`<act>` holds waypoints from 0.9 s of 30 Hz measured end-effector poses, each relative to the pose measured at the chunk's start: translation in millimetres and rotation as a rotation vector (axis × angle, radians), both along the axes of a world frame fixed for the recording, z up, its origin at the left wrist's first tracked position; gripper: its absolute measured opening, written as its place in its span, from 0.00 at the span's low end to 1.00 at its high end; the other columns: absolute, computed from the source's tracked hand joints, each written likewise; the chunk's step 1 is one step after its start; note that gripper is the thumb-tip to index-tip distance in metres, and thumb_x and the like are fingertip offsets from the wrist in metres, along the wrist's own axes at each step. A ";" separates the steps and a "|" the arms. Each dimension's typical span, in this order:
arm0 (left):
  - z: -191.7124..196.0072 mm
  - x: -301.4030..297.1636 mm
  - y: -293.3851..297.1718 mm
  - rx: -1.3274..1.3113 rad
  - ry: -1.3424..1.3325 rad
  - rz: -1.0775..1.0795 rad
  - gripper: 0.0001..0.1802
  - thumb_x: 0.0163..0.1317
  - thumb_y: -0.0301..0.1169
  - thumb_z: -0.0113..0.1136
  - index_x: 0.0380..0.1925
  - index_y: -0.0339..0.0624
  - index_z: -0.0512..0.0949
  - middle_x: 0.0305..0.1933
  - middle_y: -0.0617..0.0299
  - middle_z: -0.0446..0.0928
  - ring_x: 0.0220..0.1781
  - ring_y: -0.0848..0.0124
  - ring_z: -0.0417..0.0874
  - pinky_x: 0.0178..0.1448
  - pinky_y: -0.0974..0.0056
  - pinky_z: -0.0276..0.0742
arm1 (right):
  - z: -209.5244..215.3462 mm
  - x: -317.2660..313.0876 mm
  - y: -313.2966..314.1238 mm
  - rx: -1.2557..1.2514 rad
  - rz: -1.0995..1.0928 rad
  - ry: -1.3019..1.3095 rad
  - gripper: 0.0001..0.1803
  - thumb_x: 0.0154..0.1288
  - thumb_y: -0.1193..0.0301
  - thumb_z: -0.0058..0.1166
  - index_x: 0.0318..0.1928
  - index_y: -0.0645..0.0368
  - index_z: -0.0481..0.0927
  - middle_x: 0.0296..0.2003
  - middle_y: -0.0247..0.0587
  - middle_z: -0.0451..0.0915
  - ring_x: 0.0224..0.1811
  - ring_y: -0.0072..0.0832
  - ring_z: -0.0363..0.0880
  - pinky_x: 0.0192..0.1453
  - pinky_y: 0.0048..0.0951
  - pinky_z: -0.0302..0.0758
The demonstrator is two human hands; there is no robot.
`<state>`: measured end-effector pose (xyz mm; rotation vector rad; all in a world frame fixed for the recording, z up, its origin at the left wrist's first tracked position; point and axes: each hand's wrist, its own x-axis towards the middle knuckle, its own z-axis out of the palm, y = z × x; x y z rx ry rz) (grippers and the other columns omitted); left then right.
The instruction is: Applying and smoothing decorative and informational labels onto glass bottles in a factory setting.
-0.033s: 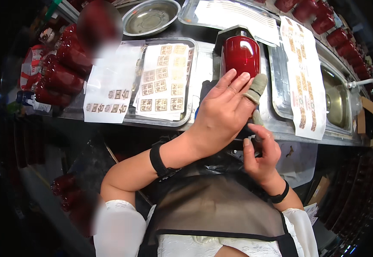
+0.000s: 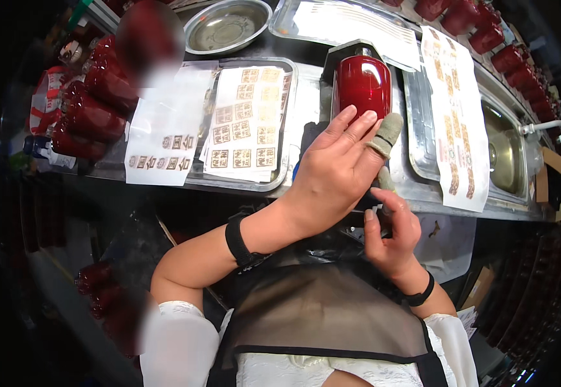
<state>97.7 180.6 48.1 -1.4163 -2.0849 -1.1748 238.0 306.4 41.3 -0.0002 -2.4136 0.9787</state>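
Note:
A glossy dark-red jar (image 2: 361,84) stands on a dark block at the middle of the metal bench. My left hand (image 2: 335,171) reaches up to it with fingers stretched out, the fingertips resting on the jar's lower front. One finger of that hand wears a beige cloth cover (image 2: 385,132). My right hand (image 2: 393,232) sits lower, at the bench's front edge just under the left hand. Its fingers are curled, with thumb and forefinger close together. Whether they pinch something small is hidden by the left hand.
A metal tray (image 2: 285,116) left of the jar holds sheets of gold square decals (image 2: 245,122), with a white sheet (image 2: 164,138) beside it. Several red jars (image 2: 90,106) lie at the left and more stand at the top right (image 2: 486,35). A round metal bowl (image 2: 225,26) sits behind, and a long decal strip (image 2: 454,109) and a basin (image 2: 506,155) lie right.

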 end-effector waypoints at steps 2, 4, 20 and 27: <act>-1.7 -3.6 -2.6 -0.031 0.007 -0.036 0.43 0.43 0.22 0.67 0.65 0.29 0.69 0.61 0.41 0.76 0.68 0.50 0.74 0.75 0.42 0.60 | 4.1 -5.8 0.7 0.096 0.040 0.008 0.20 0.52 0.81 0.61 0.49 0.64 0.81 0.33 0.43 0.84 0.20 0.32 0.76 0.28 0.29 0.73; -3.7 -5.5 -7.0 -0.012 -0.024 -0.032 0.43 0.43 0.21 0.67 0.65 0.29 0.69 0.62 0.41 0.75 0.69 0.50 0.74 0.75 0.42 0.60 | 5.3 -12.4 1.9 0.222 0.104 0.046 0.22 0.49 0.82 0.61 0.49 0.61 0.82 0.29 0.39 0.83 0.22 0.33 0.79 0.28 0.31 0.73; -4.4 -7.0 -120.3 -0.164 -0.429 0.284 0.37 0.52 0.31 0.74 0.63 0.33 0.70 0.59 0.40 0.75 0.62 0.46 0.77 0.68 0.53 0.70 | 37.1 -33.0 -11.2 0.154 0.551 -0.072 0.17 0.50 0.82 0.60 0.44 0.59 0.82 0.32 0.40 0.84 0.21 0.33 0.79 0.25 0.32 0.73; -5.2 -101.5 -141.0 -0.516 -0.620 0.706 0.20 0.57 0.28 0.67 0.47 0.30 0.76 0.31 0.46 0.84 0.40 0.50 0.88 0.46 0.54 0.81 | 45.2 -19.1 8.9 -0.247 0.159 -0.085 0.08 0.62 0.83 0.56 0.41 0.66 0.82 0.36 0.41 0.86 0.25 0.15 0.74 0.30 0.18 0.69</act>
